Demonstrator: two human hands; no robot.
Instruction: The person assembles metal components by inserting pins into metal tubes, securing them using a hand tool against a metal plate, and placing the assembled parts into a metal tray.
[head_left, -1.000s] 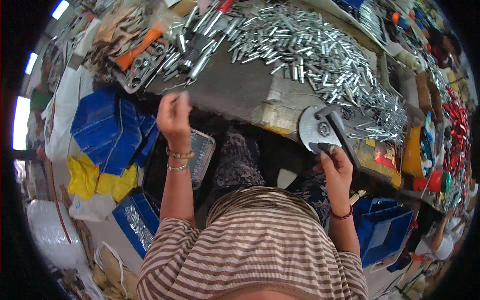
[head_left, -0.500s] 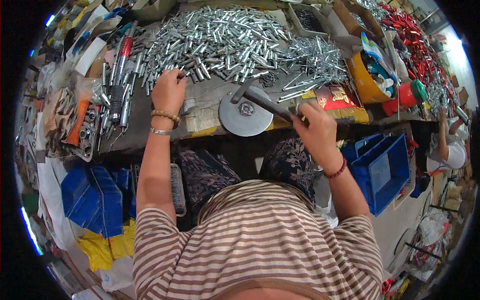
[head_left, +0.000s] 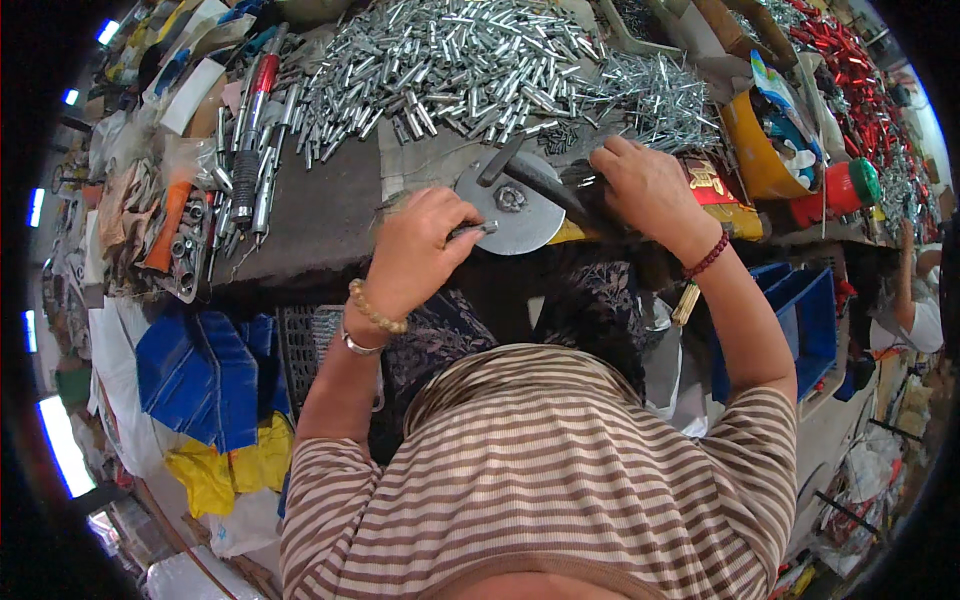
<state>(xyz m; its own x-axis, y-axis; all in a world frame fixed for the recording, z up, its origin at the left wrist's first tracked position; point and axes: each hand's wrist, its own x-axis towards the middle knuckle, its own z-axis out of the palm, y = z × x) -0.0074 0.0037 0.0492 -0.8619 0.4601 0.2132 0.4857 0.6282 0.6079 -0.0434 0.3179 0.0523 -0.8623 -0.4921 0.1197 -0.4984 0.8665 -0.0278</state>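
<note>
My left hand [head_left: 425,235] pinches a short silver metal tube [head_left: 478,230] at the near left edge of a round metal disc [head_left: 528,232]. A hammer [head_left: 545,185] lies with its head over the disc and its dark handle slanting toward my right hand [head_left: 655,190]. That hand is bent with its fingers close together, over the bench beside the handle and near a pile of thin metal rods [head_left: 660,100]. Its fingertips are partly hidden, so what they hold does not show. Behind the disc spreads a big heap of short silver tubes [head_left: 470,65].
Long tools and a red-and-black rod [head_left: 262,90] lie at the left beside an orange-handled tool [head_left: 170,225]. Right of the rods stand a yellow container [head_left: 755,150] and a red jar with a green lid [head_left: 840,185]. Blue bins [head_left: 200,375] sit below the bench; another person's arm [head_left: 905,265] shows far right.
My left hand has come from the tube heap to the disc, now with a tube in its fingers. My right hand has moved up from the hammer's handle end toward the rods.
</note>
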